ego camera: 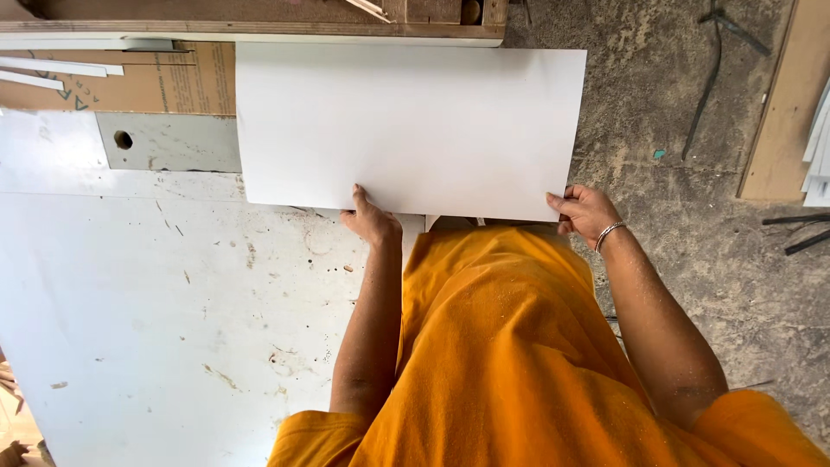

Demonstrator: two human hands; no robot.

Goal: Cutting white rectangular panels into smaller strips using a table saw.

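I hold a flat white rectangular panel level in front of my orange shirt. My left hand grips its near edge, thumb on top, left of the middle. My right hand, with a metal bracelet on the wrist, pinches the near right corner. The panel's left part hangs over a large scuffed white tabletop. Its right part is over the concrete floor.
A grey plate with a hole lies on the tabletop beside brown cardboard and white strips. A wooden beam runs along the top. On the floor at right are a wooden board and dark metal rods.
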